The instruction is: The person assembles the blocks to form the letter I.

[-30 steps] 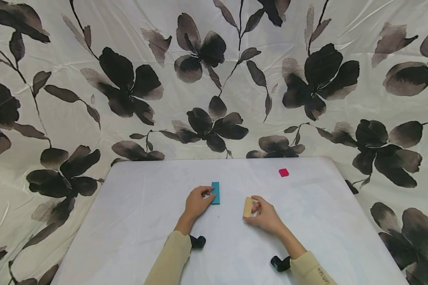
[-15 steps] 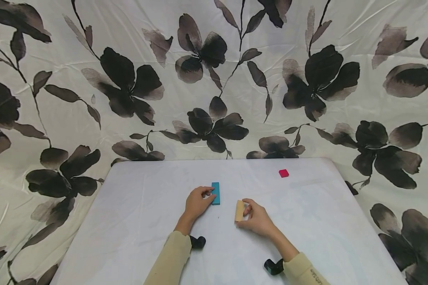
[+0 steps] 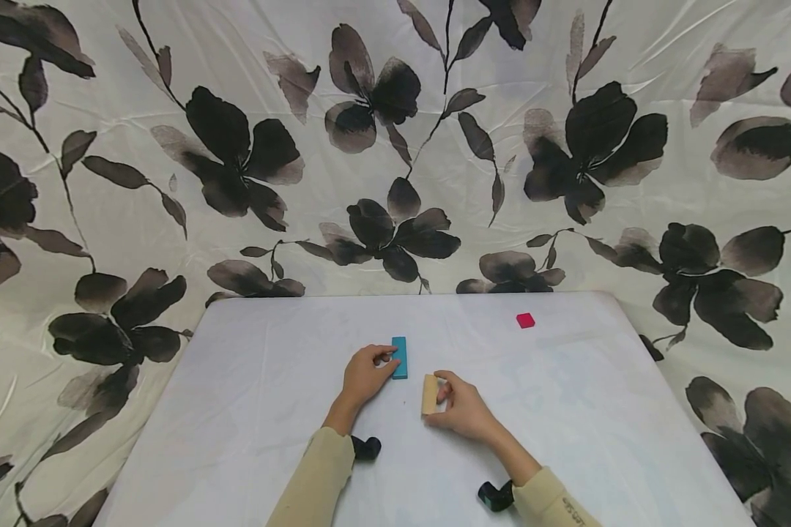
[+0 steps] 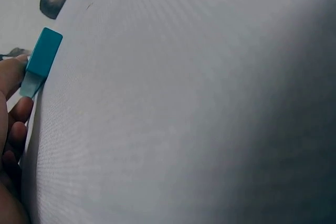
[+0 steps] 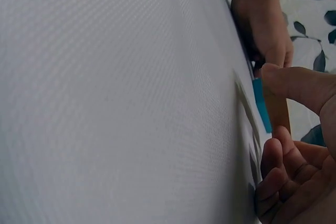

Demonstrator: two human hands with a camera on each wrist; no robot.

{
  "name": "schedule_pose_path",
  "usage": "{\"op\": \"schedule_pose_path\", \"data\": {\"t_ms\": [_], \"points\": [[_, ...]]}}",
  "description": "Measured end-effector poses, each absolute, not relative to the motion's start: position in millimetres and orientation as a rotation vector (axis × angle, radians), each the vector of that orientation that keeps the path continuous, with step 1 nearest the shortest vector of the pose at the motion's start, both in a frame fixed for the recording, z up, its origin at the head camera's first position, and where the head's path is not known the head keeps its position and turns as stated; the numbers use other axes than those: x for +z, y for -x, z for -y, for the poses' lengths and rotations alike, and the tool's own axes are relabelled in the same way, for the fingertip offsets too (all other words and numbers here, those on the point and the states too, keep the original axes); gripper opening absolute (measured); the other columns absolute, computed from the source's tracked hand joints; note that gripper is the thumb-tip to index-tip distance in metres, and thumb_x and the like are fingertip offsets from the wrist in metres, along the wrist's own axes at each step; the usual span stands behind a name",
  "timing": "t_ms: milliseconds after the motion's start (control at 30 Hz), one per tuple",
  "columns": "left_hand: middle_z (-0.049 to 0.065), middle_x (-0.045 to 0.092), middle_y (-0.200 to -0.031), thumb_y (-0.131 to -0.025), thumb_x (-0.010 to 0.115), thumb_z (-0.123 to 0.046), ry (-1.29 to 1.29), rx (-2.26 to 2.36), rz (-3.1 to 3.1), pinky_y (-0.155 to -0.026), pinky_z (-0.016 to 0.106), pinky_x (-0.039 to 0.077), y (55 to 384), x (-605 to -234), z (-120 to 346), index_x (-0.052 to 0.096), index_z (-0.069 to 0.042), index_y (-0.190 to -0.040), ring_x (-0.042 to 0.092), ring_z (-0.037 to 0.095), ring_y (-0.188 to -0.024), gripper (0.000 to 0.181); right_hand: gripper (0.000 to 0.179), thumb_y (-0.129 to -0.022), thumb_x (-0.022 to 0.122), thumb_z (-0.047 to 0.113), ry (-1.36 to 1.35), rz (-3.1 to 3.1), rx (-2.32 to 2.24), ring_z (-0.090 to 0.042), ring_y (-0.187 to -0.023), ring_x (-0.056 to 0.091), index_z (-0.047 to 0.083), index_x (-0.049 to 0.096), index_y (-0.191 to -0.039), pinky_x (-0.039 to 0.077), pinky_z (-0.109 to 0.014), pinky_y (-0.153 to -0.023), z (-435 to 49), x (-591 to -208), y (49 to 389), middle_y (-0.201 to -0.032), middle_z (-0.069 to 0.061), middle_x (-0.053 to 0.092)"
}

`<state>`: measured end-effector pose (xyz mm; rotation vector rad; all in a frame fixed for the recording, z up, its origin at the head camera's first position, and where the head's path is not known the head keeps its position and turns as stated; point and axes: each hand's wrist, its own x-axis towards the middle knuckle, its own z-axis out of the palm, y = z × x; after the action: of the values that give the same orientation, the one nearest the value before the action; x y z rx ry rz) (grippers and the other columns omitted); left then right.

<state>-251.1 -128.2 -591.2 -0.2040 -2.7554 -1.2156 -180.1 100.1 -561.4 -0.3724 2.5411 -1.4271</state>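
A flat blue rectangular block (image 3: 400, 358) lies lengthwise away from me on the white tabletop. My left hand (image 3: 364, 375) holds it at its left side, between thumb and finger; in the left wrist view the block (image 4: 45, 53) shows at the left edge by the fingertips. My right hand (image 3: 464, 410) pinches a pale yellow block (image 3: 430, 395) by its two ends, thumb at the near end. This block stands just right of the blue one, with a narrow gap between them. In the right wrist view the yellow block (image 5: 277, 108) partly covers the blue block (image 5: 259, 100).
A small red block (image 3: 525, 320) lies toward the back right of the white table (image 3: 270, 351). Black wrist cameras (image 3: 496, 497) hang at both wrists. Behind the table's far edge hangs a floral cloth (image 3: 382, 168).
My right hand has moved left and slightly toward me with the yellow block, closing in on the blue block. The left hand and the blue block have stayed in place.
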Motion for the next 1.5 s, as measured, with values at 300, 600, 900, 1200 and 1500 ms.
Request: {"op": "schedule_pose_path", "data": {"t_ms": [300, 600, 900, 1200, 1500], "points": [[-0.008, 0.058, -0.083, -0.087, 0.074, -0.028, 0.201, -1.205, 2.775, -0.069, 0.031, 0.041, 253.3, -591.2, 129.1, 0.074, -0.017, -0.114, 0.049, 0.013, -0.076, 0.029, 0.083, -0.069, 0.089, 0.019, 0.452, -2.552, -1.401, -0.01, -0.061, 0.047, 0.001, 0.047, -0.138, 0.04, -0.023, -0.052, -90.1, -563.7, 182.0, -0.09, -0.002, 0.056], [-0.008, 0.058, -0.081, -0.086, 0.076, -0.027, 0.221, -1.19, 2.762, -0.067, 0.031, 0.04, 253.5, -590.5, 129.4, 0.074, -0.016, -0.112, 0.048, 0.013, -0.074, 0.029, 0.083, -0.069, 0.089, 0.02, 0.495, -2.558, -1.378, -0.009, -0.061, 0.048, 0.0, 0.047, -0.138, 0.041, -0.024, -0.054, -80.5, -561.6, 182.6, -0.09, -0.001, 0.057], [-0.007, 0.06, -0.083, -0.086, 0.076, -0.027, 0.231, -1.196, 2.755, -0.069, 0.032, 0.041, 252.8, -590.1, 129.5, 0.074, -0.016, -0.112, 0.05, 0.013, -0.076, 0.029, 0.083, -0.069, 0.089, 0.021, 0.528, -2.553, -1.385, -0.008, -0.06, 0.048, 0.001, 0.047, -0.138, 0.041, -0.024, -0.054, -73.9, -564.4, 183.3, -0.089, 0.001, 0.057], [-0.008, 0.06, -0.082, -0.086, 0.076, -0.027, 0.231, -1.195, 2.75, -0.069, 0.031, 0.041, 253.0, -590.5, 131.1, 0.075, -0.016, -0.111, 0.05, 0.012, -0.075, 0.028, 0.084, -0.069, 0.09, 0.021, 0.575, -2.572, -1.369, -0.006, -0.06, 0.048, 0.0, 0.047, -0.138, 0.041, -0.024, -0.055, -68.5, -566.0, 183.7, -0.089, 0.001, 0.058], [-0.008, 0.061, -0.083, -0.085, 0.076, -0.029, 0.232, -1.186, 2.736, -0.069, 0.031, 0.043, 253.2, -593.3, 129.6, 0.075, -0.016, -0.11, 0.051, 0.011, -0.076, 0.028, 0.084, -0.069, 0.089, 0.022, 0.549, -2.565, -1.341, -0.007, -0.061, 0.05, 0.003, 0.047, -0.139, 0.042, -0.025, -0.056, -64.4, -565.6, 183.6, -0.088, 0.001, 0.058]]}}
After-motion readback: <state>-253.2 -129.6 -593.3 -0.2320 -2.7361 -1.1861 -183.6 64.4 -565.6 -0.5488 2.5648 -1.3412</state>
